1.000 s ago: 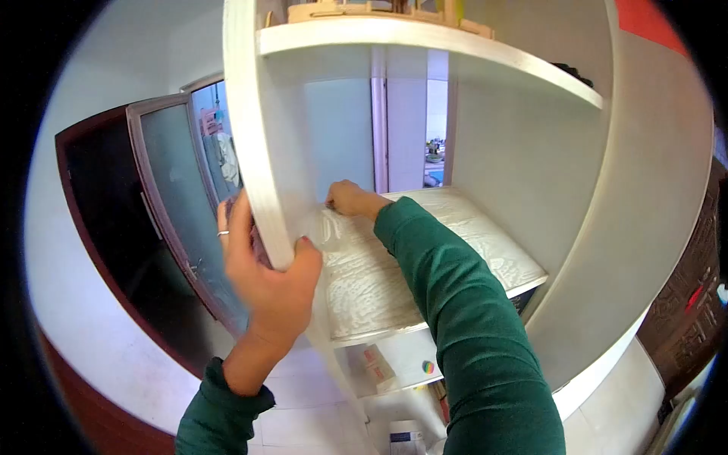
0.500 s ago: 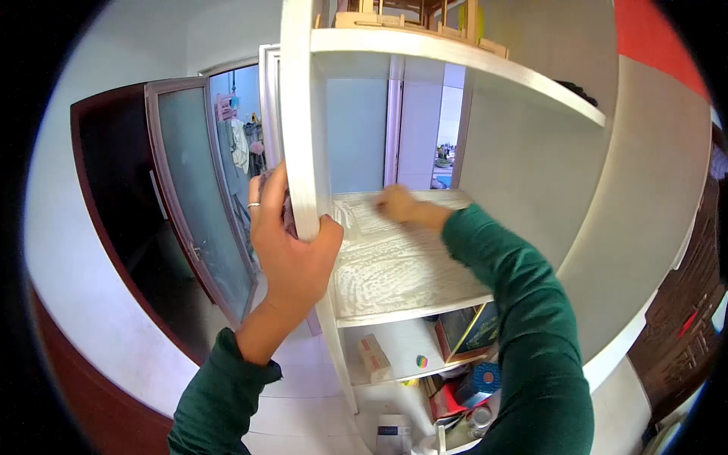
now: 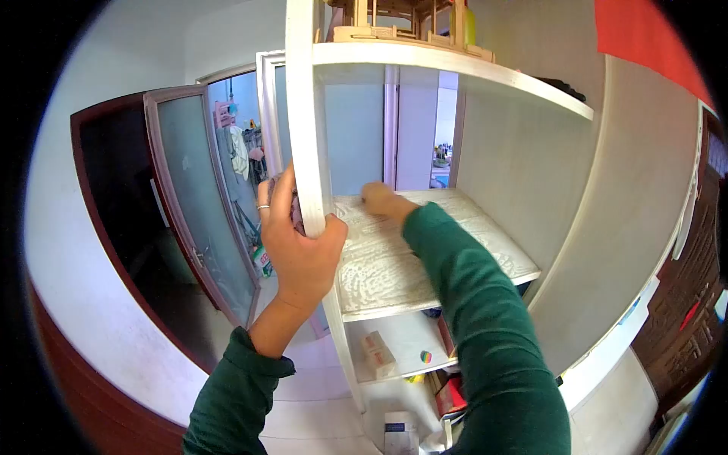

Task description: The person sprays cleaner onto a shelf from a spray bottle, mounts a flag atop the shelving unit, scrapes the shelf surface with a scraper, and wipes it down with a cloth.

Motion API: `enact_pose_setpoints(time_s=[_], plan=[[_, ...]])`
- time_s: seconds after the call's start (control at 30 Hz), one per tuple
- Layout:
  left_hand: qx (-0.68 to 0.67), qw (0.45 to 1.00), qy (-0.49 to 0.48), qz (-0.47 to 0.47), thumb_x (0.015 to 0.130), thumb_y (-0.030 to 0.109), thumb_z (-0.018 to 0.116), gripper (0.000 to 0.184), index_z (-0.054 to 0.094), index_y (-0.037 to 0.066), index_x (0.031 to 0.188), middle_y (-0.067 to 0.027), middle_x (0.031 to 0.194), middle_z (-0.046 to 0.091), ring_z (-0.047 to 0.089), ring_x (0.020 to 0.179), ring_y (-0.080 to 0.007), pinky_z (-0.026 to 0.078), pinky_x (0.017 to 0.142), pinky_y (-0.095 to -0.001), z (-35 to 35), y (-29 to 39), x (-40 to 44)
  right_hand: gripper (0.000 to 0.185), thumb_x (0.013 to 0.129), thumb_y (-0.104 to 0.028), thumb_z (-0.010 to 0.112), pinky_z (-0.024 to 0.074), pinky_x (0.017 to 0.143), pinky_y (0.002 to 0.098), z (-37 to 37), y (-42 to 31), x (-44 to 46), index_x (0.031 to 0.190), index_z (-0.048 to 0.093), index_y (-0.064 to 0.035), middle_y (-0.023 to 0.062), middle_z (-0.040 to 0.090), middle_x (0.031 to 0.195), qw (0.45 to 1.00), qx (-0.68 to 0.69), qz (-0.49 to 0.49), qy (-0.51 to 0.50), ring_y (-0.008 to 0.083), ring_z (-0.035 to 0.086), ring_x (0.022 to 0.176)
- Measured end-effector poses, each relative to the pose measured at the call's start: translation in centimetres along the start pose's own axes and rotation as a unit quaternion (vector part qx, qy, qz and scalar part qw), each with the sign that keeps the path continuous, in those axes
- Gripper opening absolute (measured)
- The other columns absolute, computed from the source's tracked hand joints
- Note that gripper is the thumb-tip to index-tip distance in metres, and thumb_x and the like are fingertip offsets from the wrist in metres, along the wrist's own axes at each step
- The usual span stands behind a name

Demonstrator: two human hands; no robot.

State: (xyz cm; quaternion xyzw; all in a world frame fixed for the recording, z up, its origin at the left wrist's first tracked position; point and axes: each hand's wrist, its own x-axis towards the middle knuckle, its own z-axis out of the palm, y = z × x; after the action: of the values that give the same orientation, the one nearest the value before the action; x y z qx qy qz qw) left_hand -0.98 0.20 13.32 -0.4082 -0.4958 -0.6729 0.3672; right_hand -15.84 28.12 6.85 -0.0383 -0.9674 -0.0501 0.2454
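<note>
My left hand (image 3: 303, 254) is wrapped round the white upright post (image 3: 302, 114) of a shelf unit, thumb on the inner side. A bit of mauve-grey cloth (image 3: 296, 214) shows between its fingers and the post. My right hand (image 3: 381, 200) is at the back left of the middle shelf board (image 3: 371, 284), fingers curled and slightly blurred. Whatever it may hold is hidden. White, wet-looking streaks cover that board.
Above, a wooden model (image 3: 409, 34) stands on the upper shelf (image 3: 455, 61). Below are a small carton (image 3: 377, 355), a rainbow-coloured ball (image 3: 426, 356) and a red box (image 3: 452, 398). A frosted glass door (image 3: 182, 174) stands at left.
My right hand has moved left along the back of the shelf board, its forearm following. My left hand stays on the post. The view has shifted slightly.
</note>
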Motion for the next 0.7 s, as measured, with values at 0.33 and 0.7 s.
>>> enact_pose_setpoints(time_s=[0.33, 0.7], plan=[[0.078, 0.996, -0.002, 0.03, 0.058, -0.002, 0.052, 0.055, 0.053, -0.001, 0.112, -0.0119, 0.094, 0.05, 0.056, 0.082, -0.0233, 0.046, 0.073, -0.0307, -0.3, 0.6, 0.2, 0.019, 0.067, -0.007, 0.058, 0.0482, 0.075, 0.039, -8.3, -10.0, -9.3, 0.083, 0.067, -0.0046, 0.0163, 0.064, 0.083, 0.98, 0.13, -0.14, -0.058, 0.0338, 0.06, 0.081], [0.084, 0.995, -0.005, 0.053, 0.063, -0.002, 0.054, 0.047, 0.051, -0.005, 0.11, -0.0109, 0.098, 0.047, 0.055, 0.089, -0.0196, 0.045, 0.077, -0.0289, -0.3, 0.2, 0.2, 0.011, 0.071, -0.011, 0.058, 0.0478, 0.069, 0.0405, -11.9, 1.5, -18.7, 0.079, 0.064, -0.0075, 0.0146, 0.063, 0.078, 0.994, -0.023, 0.03, -0.105, 0.0327, 0.059, 0.073]])
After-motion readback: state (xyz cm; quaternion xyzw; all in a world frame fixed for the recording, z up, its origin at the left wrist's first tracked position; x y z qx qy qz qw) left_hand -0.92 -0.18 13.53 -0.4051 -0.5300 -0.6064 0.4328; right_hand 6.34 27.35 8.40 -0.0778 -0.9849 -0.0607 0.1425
